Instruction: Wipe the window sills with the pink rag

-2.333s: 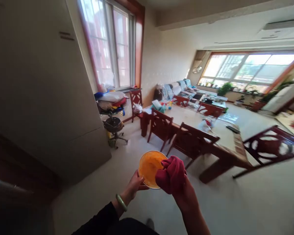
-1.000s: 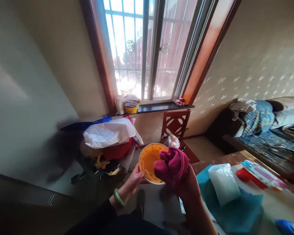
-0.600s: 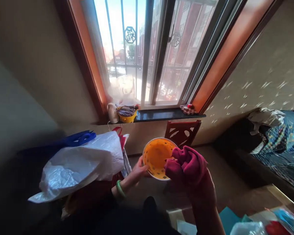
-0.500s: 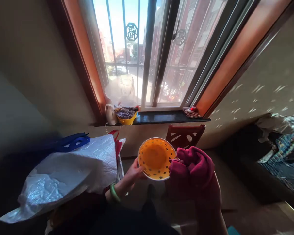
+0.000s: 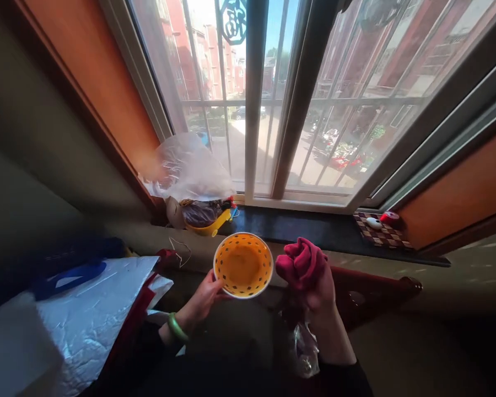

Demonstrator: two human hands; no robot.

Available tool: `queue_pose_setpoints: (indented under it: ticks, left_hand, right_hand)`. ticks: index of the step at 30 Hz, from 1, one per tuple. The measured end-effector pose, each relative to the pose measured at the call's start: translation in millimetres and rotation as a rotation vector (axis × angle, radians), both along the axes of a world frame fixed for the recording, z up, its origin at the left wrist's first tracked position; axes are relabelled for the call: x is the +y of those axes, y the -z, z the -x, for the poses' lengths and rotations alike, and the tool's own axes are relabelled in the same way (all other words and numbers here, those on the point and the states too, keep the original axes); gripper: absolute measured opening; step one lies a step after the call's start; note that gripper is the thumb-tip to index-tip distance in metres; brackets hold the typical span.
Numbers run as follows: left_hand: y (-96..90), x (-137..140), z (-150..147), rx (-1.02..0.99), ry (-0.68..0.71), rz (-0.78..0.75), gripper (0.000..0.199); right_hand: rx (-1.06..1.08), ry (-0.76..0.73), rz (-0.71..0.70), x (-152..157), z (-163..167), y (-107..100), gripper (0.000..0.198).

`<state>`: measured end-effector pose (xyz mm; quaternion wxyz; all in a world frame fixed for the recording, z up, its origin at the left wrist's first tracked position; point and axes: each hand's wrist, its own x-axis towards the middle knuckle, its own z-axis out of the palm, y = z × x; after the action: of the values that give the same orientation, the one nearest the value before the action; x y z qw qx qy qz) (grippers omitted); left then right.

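By its left rim, my left hand (image 5: 204, 292) grips an orange basket (image 5: 243, 266) with a white rim and small dark diamond-shaped spots around its wall. I look down into the basket and see nothing in it. A green bangle (image 5: 177, 326) circles my left wrist. Bunched up in my closed right hand (image 5: 324, 292) is a dark red cloth (image 5: 301, 264), just right of the basket and apart from it. Below that hand shows a crumpled piece of clear plastic (image 5: 306, 350); what holds it up is hidden.
A dark windowsill (image 5: 289, 225) runs ahead beneath the barred window. On its left stand a yellow container (image 5: 206, 226) and a plastic bag (image 5: 194, 168); on its right lies a checkered mat (image 5: 382, 234). A wooden chair (image 5: 372, 292) is below. Silvery foil bags (image 5: 95, 309) lie left.
The window and sill have come closer. My right hand with the cloth has drawn away from the basket, leaving a gap. Clear plastic now shows below my right hand.
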<state>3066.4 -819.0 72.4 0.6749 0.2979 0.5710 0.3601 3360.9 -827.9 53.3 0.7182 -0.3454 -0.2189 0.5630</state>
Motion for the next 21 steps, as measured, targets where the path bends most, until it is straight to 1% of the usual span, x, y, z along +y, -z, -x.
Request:
queue_pose_setpoints:
  ticks: [3,4,6,8,10,11,13,15,17,19,21]
  left_hand:
    - [6.1,26,-14,0.045,-0.06,-0.006,0.05]
    - [8.5,33,-16,0.059,-0.079,-0.003,0.049]
    - [13.0,44,-15,0.075,-0.102,0.005,0.049]
    - [16.5,54,-13,0.06,-0.109,-0.003,0.051]
    - [19.6,64,-10,0.019,-0.106,-0.017,0.055]
    - [21.4,70,-9,-0.002,-0.102,-0.024,0.057]
    - [26.1,84,-7,-0.032,-0.073,-0.02,0.062]
    - [32.5,99,-6,-0.041,-0.047,-0.002,0.065]
    - [39.3,115,-7,-0.042,-0.042,0.017,0.063]
    - [44.6,129,-11,-0.041,-0.034,0.033,0.06]
    - [46.8,142,-18,-0.044,0.004,0.054,0.059]
  right_hand:
    - [0.005,-0.022,0.049,60,-15,20,0.047]
    - [-0.031,-0.014,0.07,83,-19,26,0.047]
    - [-0.162,0.051,0.144,134,-23,37,0.047]
    - [-0.408,0.162,0.155,188,-20,42,0.048]
    - [-0.772,0.278,0.071,239,-10,43,0.041]
    - [-0.969,0.307,0.016,260,-3,43,0.037]
    - [-1.327,0.303,-0.044,293,11,43,0.036]
    - [-1.591,0.244,-0.035,313,20,47,0.042]
    - [-1.755,0.174,-0.014,321,20,55,0.049]
    - [-1.835,0.115,-0.015,319,9,65,0.049]
    - [-1.86,0.089,-0.014,311,-15,74,0.048]
